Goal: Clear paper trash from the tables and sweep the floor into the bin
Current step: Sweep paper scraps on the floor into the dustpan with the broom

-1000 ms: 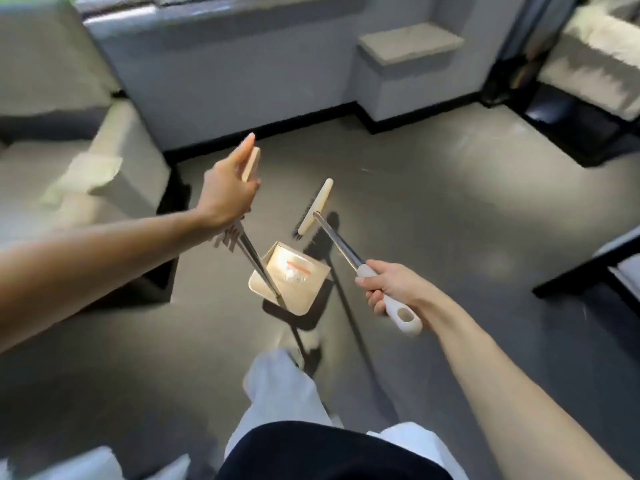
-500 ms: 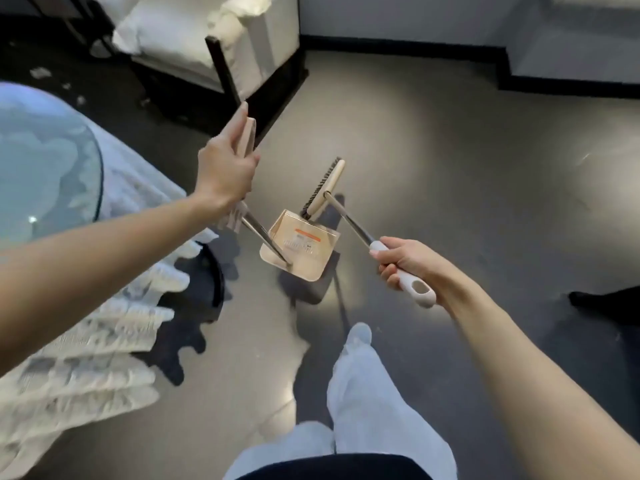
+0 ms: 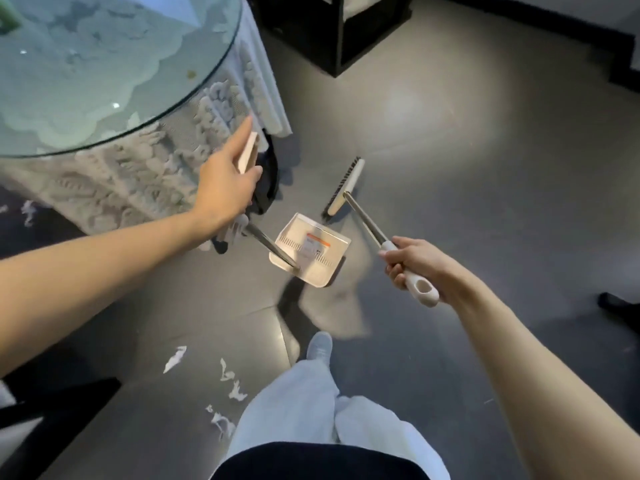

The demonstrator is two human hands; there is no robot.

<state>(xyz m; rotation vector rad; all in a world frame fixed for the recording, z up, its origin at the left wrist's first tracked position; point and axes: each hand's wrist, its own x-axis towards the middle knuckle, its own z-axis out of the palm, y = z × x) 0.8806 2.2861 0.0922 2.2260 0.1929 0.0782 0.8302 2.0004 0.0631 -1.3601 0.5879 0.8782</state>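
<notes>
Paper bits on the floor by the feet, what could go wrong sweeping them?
The paper scraps lie right beside the person's leg, so a step might tread on or scatter them.
The left hand, gripping the dustpan handle, is close to the lace tablecloth and could snag it.
The right hand holds the broom away from the scraps, so some may be missed.

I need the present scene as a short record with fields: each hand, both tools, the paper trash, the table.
left hand: grips the top of the dustpan handle
right hand: grips the broom handle
dustpan: between the hands, no scraps visible inside
broom: head beside the dustpan's far edge
paper scraps: on the floor, left of the person's feet
table: round glass top over a lace cloth, upper left
</notes>
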